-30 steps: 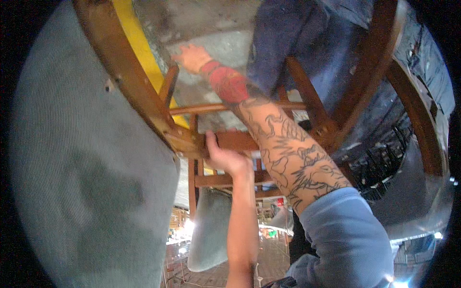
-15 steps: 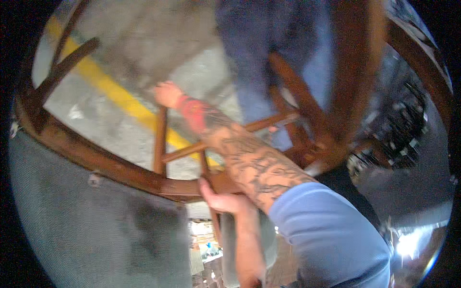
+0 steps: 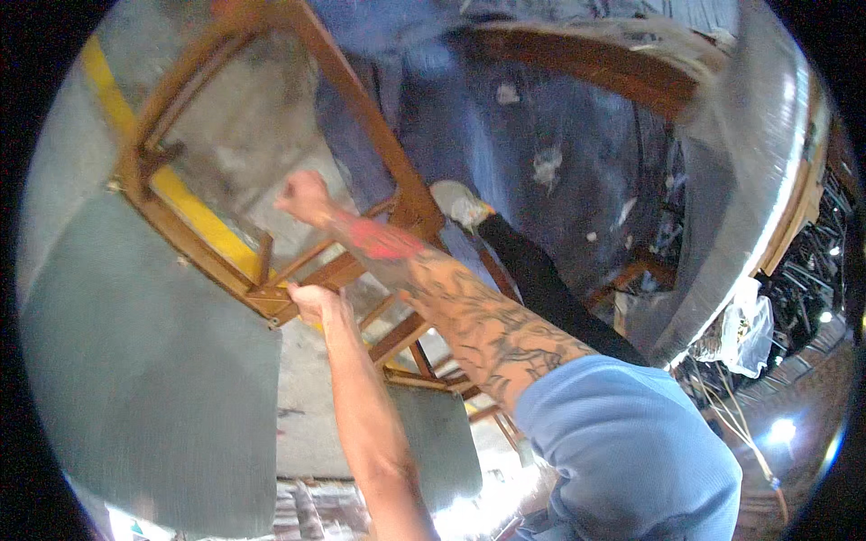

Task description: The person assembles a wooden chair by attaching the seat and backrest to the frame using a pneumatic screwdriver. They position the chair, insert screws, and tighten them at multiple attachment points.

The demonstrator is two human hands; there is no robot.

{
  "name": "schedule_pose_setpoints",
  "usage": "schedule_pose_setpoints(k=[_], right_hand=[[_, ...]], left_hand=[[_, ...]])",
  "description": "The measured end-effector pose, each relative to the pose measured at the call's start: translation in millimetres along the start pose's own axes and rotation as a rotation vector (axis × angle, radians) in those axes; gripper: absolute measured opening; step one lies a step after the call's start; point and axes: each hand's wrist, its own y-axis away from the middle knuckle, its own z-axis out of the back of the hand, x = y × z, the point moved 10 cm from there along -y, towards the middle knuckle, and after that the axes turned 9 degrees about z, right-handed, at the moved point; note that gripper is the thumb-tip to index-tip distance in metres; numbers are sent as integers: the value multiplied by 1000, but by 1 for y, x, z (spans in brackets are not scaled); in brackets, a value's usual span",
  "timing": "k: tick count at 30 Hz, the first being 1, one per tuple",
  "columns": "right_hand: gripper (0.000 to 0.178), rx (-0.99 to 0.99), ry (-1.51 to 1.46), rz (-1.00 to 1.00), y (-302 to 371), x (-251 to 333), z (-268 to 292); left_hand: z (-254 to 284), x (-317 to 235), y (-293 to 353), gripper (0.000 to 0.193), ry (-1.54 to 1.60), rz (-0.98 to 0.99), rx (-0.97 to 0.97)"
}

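Note:
An upturned wooden chair frame (image 3: 361, 108) with a grey padded seat (image 3: 144, 379) fills the left of the view. My left hand (image 3: 314, 302) grips the frame's corner where the seat rail meets a leg. My right hand (image 3: 302, 197), on a tattooed forearm with a blue sleeve, reaches past the stretchers (image 3: 338, 269) and is closed into a fist above them. Nothing shows inside that fist.
A person in blue trousers (image 3: 559, 144) stands close behind the chair. A second chair with a grey seat (image 3: 437, 442) lies below. A yellow line (image 3: 194, 212) crosses the concrete floor. A big grey padded piece (image 3: 740, 180) and a plastic bag (image 3: 744, 334) stand at the right.
The chair has swung, its seat now low on the left and its legs pointing up. My right hand has closed into a fist; my left hand keeps its grip on the frame.

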Motion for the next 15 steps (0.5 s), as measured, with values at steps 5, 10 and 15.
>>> schedule_pose_setpoints(k=[5, 10, 15], right_hand=[[31, -11, -267, -99, 65, 55, 133], [25, 19, -95, -39, 180, 118, 245], [16, -57, -361, 181, 318, 85, 297]], left_hand=[[27, 18, -17, 67, -605, 183, 379], [128, 67, -2, 39, -375, -511, 783], [227, 144, 163, 45, -586, -619, 537]])
